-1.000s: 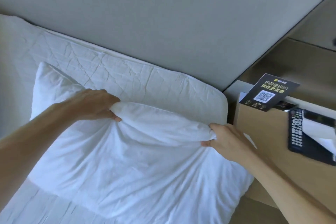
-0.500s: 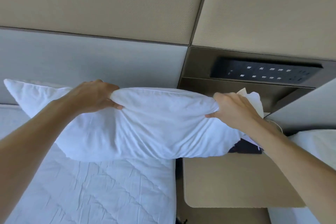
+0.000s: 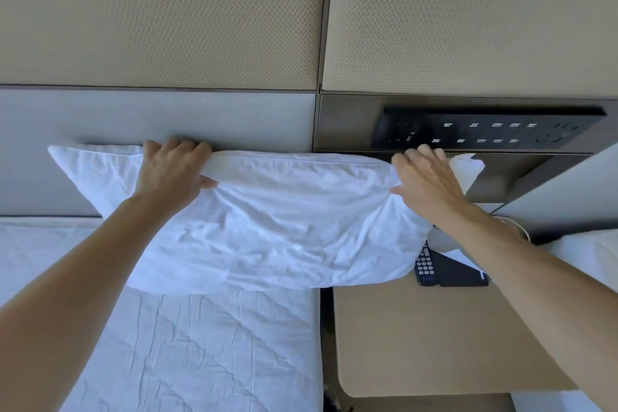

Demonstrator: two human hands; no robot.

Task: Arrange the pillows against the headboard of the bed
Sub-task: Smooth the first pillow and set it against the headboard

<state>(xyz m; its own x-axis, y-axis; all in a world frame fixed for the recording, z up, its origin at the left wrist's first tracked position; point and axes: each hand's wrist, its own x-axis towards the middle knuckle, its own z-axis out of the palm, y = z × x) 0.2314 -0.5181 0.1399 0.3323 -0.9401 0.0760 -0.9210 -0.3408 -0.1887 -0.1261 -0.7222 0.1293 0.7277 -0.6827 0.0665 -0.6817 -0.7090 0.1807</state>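
A white pillow (image 3: pixel 267 227) stands upright at the head of the bed, its top edge against the grey headboard (image 3: pixel 100 120). My left hand (image 3: pixel 174 170) grips the top edge left of the middle, thumb in front and fingers over the top. My right hand (image 3: pixel 424 177) holds the top edge near the right corner, its fingers spread over the fabric. The pillow's right end overhangs the nightstand (image 3: pixel 434 338). The white quilted mattress (image 3: pixel 187 354) lies below the pillow.
A black remote (image 3: pixel 424 266) and a dark flat object (image 3: pixel 458 273) lie on the tan nightstand, partly under the pillow. A black switch and socket panel (image 3: pixel 485 132) is on the wall above it. Another white bed (image 3: pixel 588 257) edges in at the right.
The pillow went from lying flat on the mattress to being lifted, then pushed forward until its top edge met the headboard. Both hands stayed on the top edge; my right hand's fingers have spread.
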